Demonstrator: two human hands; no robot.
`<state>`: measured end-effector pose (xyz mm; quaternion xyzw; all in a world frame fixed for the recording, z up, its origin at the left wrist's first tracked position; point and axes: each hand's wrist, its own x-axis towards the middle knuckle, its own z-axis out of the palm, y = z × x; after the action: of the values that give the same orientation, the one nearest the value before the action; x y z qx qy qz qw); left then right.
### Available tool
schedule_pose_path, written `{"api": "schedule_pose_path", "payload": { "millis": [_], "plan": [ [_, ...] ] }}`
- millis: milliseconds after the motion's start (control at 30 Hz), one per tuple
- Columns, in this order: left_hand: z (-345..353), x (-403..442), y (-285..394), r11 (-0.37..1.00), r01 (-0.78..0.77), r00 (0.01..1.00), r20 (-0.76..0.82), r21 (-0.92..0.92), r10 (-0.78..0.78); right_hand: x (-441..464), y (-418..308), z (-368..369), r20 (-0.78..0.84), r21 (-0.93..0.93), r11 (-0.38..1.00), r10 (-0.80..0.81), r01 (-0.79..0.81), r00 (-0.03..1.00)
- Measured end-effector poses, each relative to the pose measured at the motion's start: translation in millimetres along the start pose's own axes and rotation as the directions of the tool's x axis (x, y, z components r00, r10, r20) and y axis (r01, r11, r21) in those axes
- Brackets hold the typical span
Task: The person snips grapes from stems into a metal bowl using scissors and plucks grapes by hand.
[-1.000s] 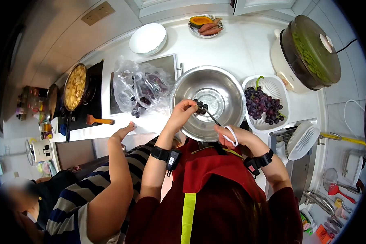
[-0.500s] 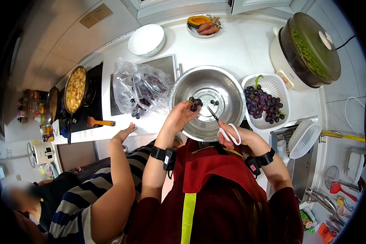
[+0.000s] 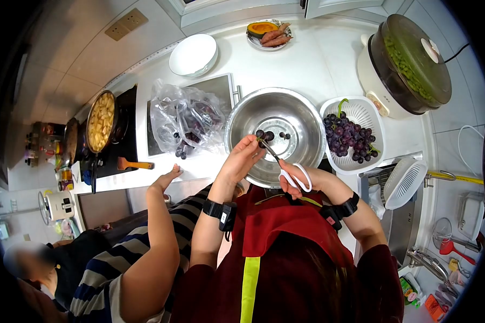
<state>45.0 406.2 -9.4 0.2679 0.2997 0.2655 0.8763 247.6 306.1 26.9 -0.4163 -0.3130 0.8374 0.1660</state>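
My left hand (image 3: 242, 160) pinches a small sprig of dark grapes (image 3: 263, 135) over the near left part of a steel bowl (image 3: 240, 116). White-handled scissors (image 3: 305, 176) are in my right hand (image 3: 296, 183), and their blades reach up to the grapes at my left fingertips. A few loose grapes (image 3: 284, 135) lie in the bottom of the bowl. Right of the bowl, a white basket (image 3: 376, 129) holds a large bunch of purple grapes (image 3: 346, 138). A clear plastic bag (image 3: 170, 110) with more grapes lies to the left.
Farther left are a pan of food chunks (image 3: 101, 121) and a wooden spatula (image 3: 134, 164). Another person's arm (image 3: 159, 220) reaches in beside my left arm. A white bowl (image 3: 194, 55), a plate of pumpkin and sweet potatoes (image 3: 269, 47) and a steamer (image 3: 380, 78) stand behind.
The scissors first drew back from the sprig and opened, and are now at the grapes again. Loose grapes have appeared in the bowl since the earliest frame.
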Motion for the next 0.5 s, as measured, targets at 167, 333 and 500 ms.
{"api": "schedule_pose_path", "payload": {
  "millis": [167, 333, 500],
  "plan": [
    [9.7, -4.6, 3.2, 0.999, -0.04, 0.997, 0.067, 0.02, 0.039, -4.5, -2.3, 3.9, -0.033, -0.073, 0.997, 0.001, -0.003, 0.999],
    [17.8, -5.8, 6.3, 0.998, -0.056, 0.997, 0.055, 0.038, 0.054, -5.8, -4.0, 7.4, -0.084, -0.229, 0.973, -0.002, -0.017, 0.996],
    [8.8, 1.3, -4.4, 0.985, -0.138, 0.99, -0.005, 0.103, 0.139, -5.4, -2.6, 8.1, 0.003, -0.001, 1.0, -0.026, 0.026, 1.0]
  ]
}}
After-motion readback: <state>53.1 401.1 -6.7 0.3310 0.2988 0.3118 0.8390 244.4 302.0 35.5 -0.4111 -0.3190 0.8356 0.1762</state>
